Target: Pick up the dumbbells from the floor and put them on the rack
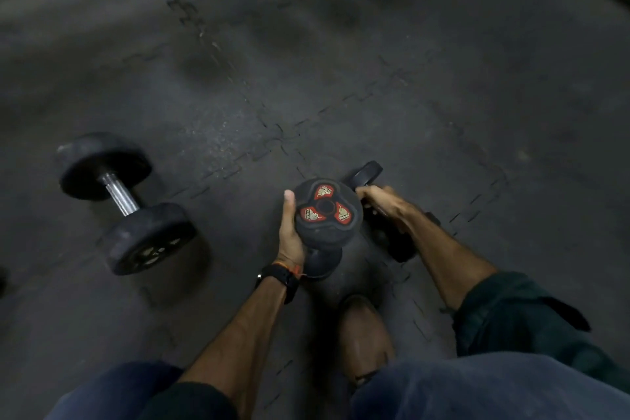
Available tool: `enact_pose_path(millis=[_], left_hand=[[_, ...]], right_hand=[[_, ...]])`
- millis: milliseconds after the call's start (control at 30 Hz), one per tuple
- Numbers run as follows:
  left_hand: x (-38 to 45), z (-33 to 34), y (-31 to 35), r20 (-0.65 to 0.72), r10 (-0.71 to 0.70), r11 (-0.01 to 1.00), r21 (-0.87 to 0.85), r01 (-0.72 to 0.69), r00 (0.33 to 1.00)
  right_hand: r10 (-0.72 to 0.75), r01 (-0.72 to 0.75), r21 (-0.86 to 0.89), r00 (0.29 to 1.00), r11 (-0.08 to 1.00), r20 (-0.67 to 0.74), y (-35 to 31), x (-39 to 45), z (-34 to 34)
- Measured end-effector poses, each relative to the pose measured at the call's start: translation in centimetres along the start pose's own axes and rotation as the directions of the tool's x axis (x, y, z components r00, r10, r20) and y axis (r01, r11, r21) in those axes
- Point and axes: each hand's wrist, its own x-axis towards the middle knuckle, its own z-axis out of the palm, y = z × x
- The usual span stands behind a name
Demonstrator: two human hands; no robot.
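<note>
Item: floor (375, 61). Dark rubber mats, joined by interlocking toothed seams; the far part is blurred.

Item: large dumbbell (124, 203). Black round heads, bare chrome bar. It is laid on the floor at the left, well apart from both hands, and is touched by nothing.

Item: upright dumbbell (325, 215). It is stood on end near the centre, its lower head on the floor. The upper head faces the camera and is marked with three red panels around a central hub. The bar is largely hidden under that head.

Item: left hand (291, 232). It is pressed against the left side of the upright dumbbell's upper head. The thumb is laid straight up along the rim; the remaining fingers are curled under the head, out of sight, so their exact hold cannot be told. A dark watch (278, 278) and an orange thread are worn at the wrist.

Item: third dumbbell (381, 211). Small and black, laid on the floor just right of the upright one, one head pointing away, the other toward the camera.

Item: right hand (383, 199). Its fingers are wrapped closed around the third dumbbell's bar. A dark green sleeve (511, 317) is rolled above the forearm.

Item: brown shoe (364, 337). It is set on the floor just behind the dumbbells, between knees clad in blue.
</note>
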Motion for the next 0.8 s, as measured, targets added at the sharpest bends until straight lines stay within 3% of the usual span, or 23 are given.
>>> enact_pose_path(millis=[167,300,433,600,800], left_hand=[[0.9,-0.3,0.4,-0.067,0.006,1.0,0.006,-0.006,0.998],[1.2,-0.3,1.0,-0.085,0.034,0.995,-0.089,-0.042,0.996],[1.2,1.1,0.8,-0.091,0.032,0.995,-0.095,-0.04,0.995],[1.5,2.1,-0.1,-0.116,0.043,0.996,-0.074,-0.052,0.992],[0.9,2.9,-0.4,-0.107,0.036,0.999,-0.036,-0.04,0.994]], right_hand=[[-0.203,0.204,0.008,0.977,0.979,-0.072,1.5,-2.7,-0.1],[-0.35,0.344,-0.064,0.919,0.937,-0.18,5.9,-7.2,-1.1],[-0.296,0.409,0.273,0.879,0.87,-0.374,6.8,-8.9,0.3],[-0.365,0.457,0.239,0.864,0.857,-0.346,9.2,-9.1,2.4],[-0.342,0.392,0.207,0.909,0.896,-0.238,11.5,-10.9,2.1]])
